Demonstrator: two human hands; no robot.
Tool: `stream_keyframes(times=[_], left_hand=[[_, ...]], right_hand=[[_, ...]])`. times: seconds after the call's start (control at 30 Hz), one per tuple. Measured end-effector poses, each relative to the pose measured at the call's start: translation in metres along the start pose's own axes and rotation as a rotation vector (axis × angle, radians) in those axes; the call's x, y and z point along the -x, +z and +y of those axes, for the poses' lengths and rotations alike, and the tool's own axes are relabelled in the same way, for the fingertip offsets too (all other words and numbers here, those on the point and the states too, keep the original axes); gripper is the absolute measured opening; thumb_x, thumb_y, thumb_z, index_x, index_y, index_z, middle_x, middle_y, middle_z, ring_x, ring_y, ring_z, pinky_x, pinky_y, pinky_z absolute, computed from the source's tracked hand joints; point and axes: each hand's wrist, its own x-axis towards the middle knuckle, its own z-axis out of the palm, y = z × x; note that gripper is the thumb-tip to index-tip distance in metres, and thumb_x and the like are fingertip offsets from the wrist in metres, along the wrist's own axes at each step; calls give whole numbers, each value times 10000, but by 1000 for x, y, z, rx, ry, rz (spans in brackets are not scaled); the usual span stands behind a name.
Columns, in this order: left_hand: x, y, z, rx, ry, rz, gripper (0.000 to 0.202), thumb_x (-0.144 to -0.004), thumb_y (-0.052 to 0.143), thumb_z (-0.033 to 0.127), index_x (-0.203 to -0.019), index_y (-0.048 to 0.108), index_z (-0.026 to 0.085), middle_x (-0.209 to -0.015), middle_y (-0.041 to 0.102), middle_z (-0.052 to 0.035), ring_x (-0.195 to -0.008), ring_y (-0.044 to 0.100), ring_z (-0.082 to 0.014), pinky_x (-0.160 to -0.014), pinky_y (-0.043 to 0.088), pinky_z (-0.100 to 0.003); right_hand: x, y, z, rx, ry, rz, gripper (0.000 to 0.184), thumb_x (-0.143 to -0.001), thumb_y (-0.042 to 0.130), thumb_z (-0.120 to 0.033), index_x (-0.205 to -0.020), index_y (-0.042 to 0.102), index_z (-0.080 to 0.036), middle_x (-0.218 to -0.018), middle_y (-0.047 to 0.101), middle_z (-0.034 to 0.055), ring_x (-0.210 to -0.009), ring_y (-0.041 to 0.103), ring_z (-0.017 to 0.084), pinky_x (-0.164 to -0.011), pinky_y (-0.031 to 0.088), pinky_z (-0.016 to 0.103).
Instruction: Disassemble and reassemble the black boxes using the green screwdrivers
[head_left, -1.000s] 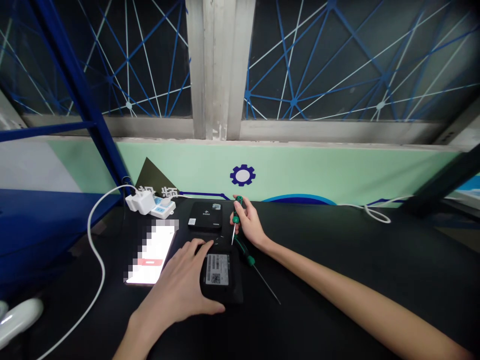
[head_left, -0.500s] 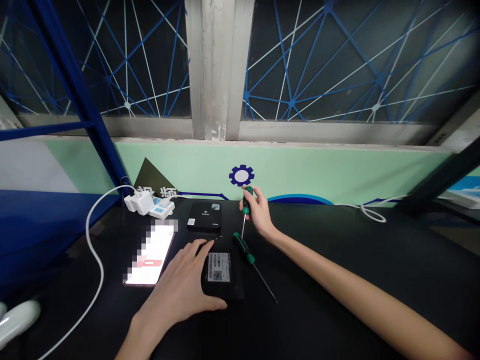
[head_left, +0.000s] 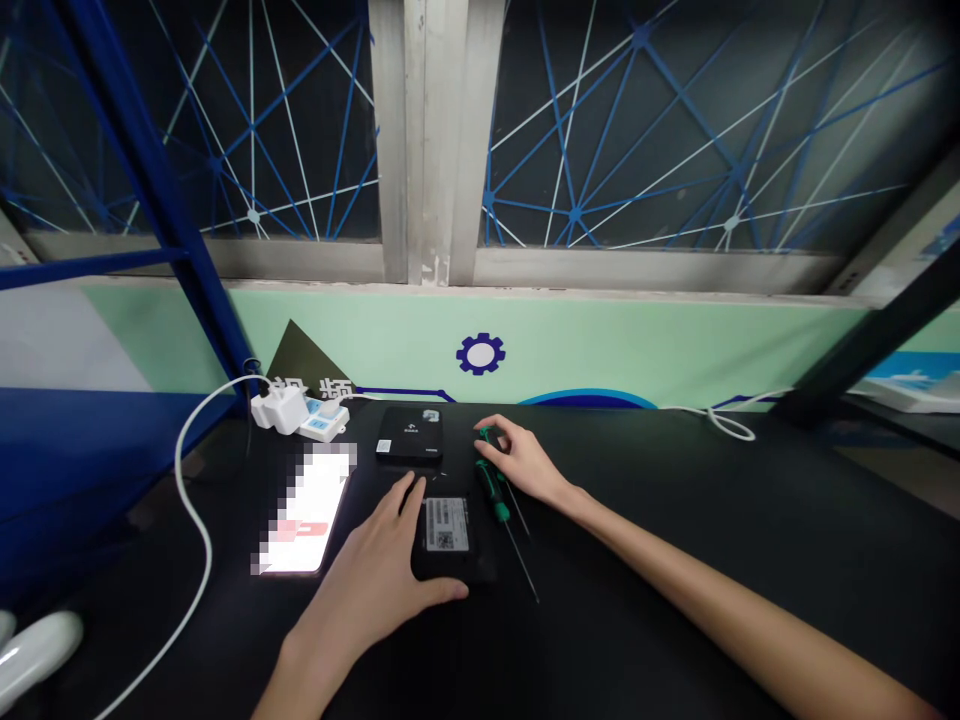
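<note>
My left hand (head_left: 375, 560) is curved around the left side of a flat black drive (head_left: 448, 525) with a white printed label and a square code. Its thumb lies along the near edge and its fingers are at the far left corner. My right hand (head_left: 525, 460) has its fingers on the green-and-black handle of a screwdriver (head_left: 487, 434), lying low at the table with its shaft pointing towards me. Just left of that shaft, a second green-handled screwdriver (head_left: 492, 490) rests on the table, right of the drive.
Behind the drive lies a flat black box (head_left: 409, 435) with stickers. A lit phone (head_left: 307, 515) is left of my left hand. A white power strip (head_left: 324, 420) with a plug and white cable (head_left: 191, 500) stands at the back left. Another white cable (head_left: 731, 425) lies back right.
My right hand has lowered the upright screwdriver to the table beside the other one, which has turned slightly. My left hand and the drive have shifted a little to the right.
</note>
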Motion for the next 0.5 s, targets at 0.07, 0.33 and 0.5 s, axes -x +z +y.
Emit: stream_keyframes(times=[0.07,0.33,0.5], left_hand=[[0,1,0,-1,8,2,1080,-745,669,657,-1599,186,207,-1665,137,-96,-1487,252,-371,-1157,358,-490],[1,2,-2,-1,75,1,1055,-744,675,632,-1598,194,241,-1668,128,-71,-1486,260,-364,-1161,352,-491],[2,1,-9,20,77,32,1037,-755,650,655,-1597,194,256,-1662,171,-75,-1468,302,-378,-1129,384,-518]], right_hand=[[6,-2,-3,92,-38,-18,236,-876,561,-366,-1042,652,-226,-528,381,-84,-503,418,140,-538,317,262],[20,-5,-4,313,-14,13,177,-897,558,-307,-1004,654,-205,-927,699,59,-837,643,218,-717,422,298],[22,-8,-4,378,-6,5,171,-910,556,-295,-922,688,-187,-940,668,77,-856,641,223,-754,433,307]])
